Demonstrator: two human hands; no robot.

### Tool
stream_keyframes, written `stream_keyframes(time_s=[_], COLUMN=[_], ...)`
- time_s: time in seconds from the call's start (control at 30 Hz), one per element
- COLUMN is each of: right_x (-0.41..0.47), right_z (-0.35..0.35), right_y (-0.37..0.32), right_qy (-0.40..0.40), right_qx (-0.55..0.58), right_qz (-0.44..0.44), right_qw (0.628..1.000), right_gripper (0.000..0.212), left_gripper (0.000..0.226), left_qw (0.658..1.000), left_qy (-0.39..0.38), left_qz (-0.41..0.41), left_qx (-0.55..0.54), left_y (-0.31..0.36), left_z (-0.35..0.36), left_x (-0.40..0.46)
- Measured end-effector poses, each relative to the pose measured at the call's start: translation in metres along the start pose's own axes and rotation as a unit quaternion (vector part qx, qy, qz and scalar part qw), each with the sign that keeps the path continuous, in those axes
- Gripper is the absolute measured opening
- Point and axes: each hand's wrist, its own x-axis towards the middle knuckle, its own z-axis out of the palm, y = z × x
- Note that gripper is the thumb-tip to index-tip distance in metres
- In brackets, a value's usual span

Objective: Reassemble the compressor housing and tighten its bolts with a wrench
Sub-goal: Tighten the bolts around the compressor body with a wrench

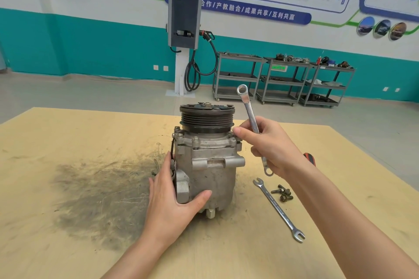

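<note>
A grey metal compressor (210, 165) stands upright on the wooden table (68, 138), its black ribbed pulley (206, 118) on top. Bolts sit in the flange under the pulley. My left hand (174, 201) grips the lower left side of the housing, thumb across its front. My right hand (269, 145) is just right of the compressor, closed around the middle of a silver ring wrench (249, 111) that points up and back, its ring end in the air. My right thumb tip touches the housing near the pulley.
A second open-end wrench (280, 208) lies on the table to the right, with a few loose bolts (283, 193) beside it. A red-and-black tool handle (309, 158) shows behind my right wrist. A dark greasy smear (102, 190) covers the table's left. Shelving carts stand far behind.
</note>
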Motion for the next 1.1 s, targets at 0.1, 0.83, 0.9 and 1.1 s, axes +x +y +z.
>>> stream_keyframes(time_s=[0.1, 0.83, 0.9, 1.1], right_x=[-0.003, -0.001, -0.002, -0.003], right_z=[-0.004, 0.007, 0.005, 0.0], right_y=[0.002, 0.004, 0.004, 0.006], right_qy=[-0.024, 0.017, 0.008, 0.005], right_qx=[0.028, 0.084, 0.099, 0.092], right_qz=[0.016, 0.029, 0.035, 0.042], right_qw=[0.999, 0.996, 0.994, 0.995], right_gripper=[0.014, 0.024, 0.022, 0.013], left_gripper=[0.11, 0.117, 0.118, 0.116], left_qw=[1.0, 1.0, 1.0, 1.0], left_qy=[0.001, 0.001, -0.001, -0.004], left_qz=[-0.001, -0.006, -0.009, -0.018], left_qx=[0.003, -0.007, -0.007, -0.008], left_y=[0.001, -0.001, 0.0, 0.001], left_z=[0.0, 0.001, 0.0, 0.0], left_x=[0.0, 0.0, 0.0, -0.001])
